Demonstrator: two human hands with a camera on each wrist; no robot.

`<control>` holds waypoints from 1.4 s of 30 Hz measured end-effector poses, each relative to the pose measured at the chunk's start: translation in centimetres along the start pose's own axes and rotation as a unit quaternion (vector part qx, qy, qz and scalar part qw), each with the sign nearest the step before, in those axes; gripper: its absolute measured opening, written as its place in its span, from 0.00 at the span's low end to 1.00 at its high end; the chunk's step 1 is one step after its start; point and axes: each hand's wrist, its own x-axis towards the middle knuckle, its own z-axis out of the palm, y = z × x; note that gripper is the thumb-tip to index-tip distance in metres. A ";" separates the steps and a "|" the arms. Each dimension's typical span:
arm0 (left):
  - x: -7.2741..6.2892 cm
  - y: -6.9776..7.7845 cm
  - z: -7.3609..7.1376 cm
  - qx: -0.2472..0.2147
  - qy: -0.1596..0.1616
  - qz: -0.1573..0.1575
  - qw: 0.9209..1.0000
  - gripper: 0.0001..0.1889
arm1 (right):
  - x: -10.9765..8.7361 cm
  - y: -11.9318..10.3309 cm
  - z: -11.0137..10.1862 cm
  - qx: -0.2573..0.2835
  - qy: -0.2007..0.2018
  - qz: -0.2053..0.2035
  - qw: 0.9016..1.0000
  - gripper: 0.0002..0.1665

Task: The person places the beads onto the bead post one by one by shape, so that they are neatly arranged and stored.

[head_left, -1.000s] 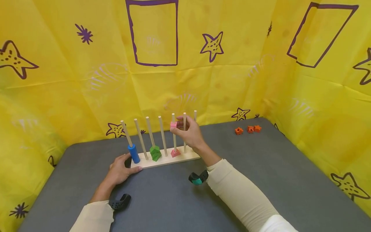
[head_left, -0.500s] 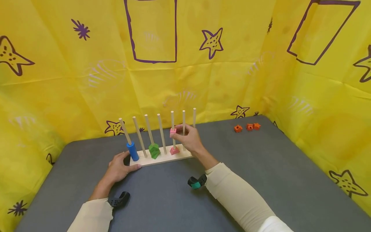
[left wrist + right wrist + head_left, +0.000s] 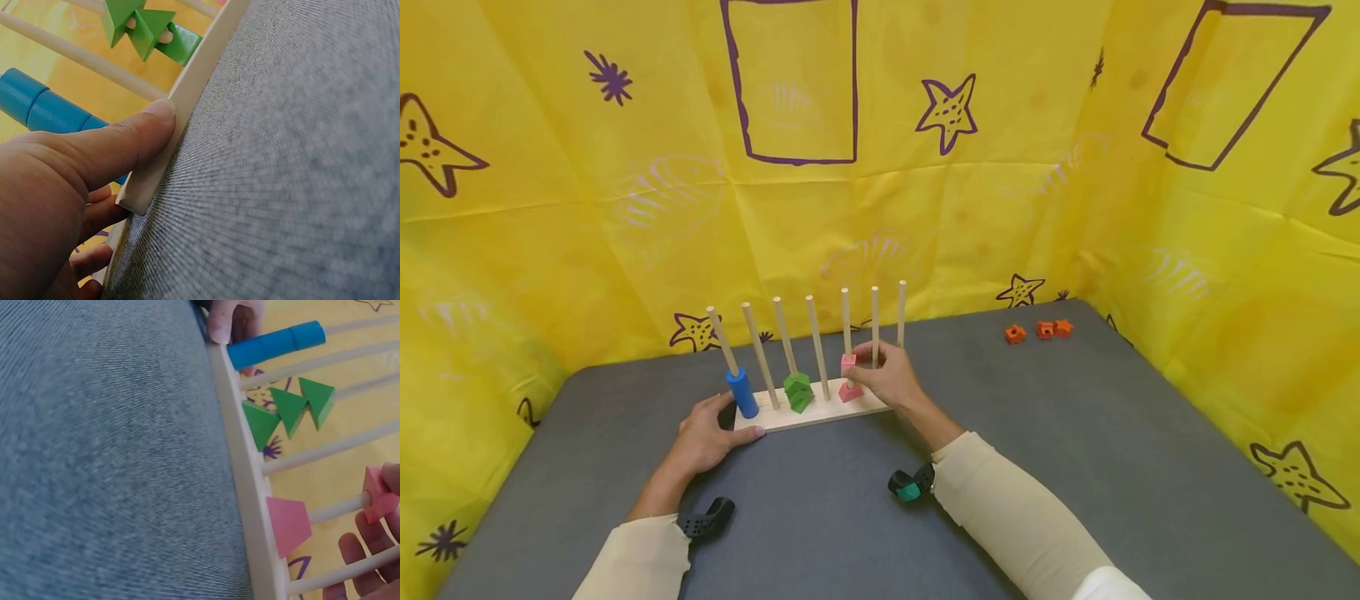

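A wooden peg board (image 3: 822, 413) with several upright rods stands on the table. At its left end, my left hand (image 3: 703, 437) grips the base, thumb along the front edge and fingers behind. My right hand (image 3: 891, 381) pinches a pink block (image 3: 377, 494) that is threaded on a rod. Lower on the same rod, another pink block (image 3: 289, 525) sits against the base, with bare rod showing between the two. Stacked blue cylinders (image 3: 742, 392) fill the bottom of the leftmost rod. Green triangular blocks (image 3: 289, 409) sit turned at different angles on the third rod.
Three orange star-like pieces lie at the back right of the grey table: one piece (image 3: 1015, 334) apart, another piece (image 3: 1045, 331) close beside the last piece (image 3: 1063, 328). A yellow patterned cloth (image 3: 1000, 225) rises behind the table and along its sides.
My right hand has moved down along the rod with the pink block, bringing it closer to the lower pink one. My left hand keeps its hold on the base.
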 end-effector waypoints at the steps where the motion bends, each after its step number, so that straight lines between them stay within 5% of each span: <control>1: 0.0 0.0 0.0 0.001 0.000 -0.001 1.000 0.51 | 0.0 0.1 0.0 0.001 -0.001 0.006 1.000 0.18; 25: 0.0 0.1 0.0 0.005 -0.002 -0.004 1.000 0.52 | -0.8 2.0 0.3 -0.022 -0.039 0.032 0.998 0.32; 32: 0.0 0.2 -0.1 0.003 -0.003 -0.006 1.000 0.52 | -1.4 0.5 -1.1 -0.082 -0.042 -0.007 0.996 0.38; 42: 0.1 -0.2 0.2 0.003 0.004 0.004 1.000 0.51 | -2.4 -3.0 -5.1 -0.113 -0.048 -0.079 0.989 0.31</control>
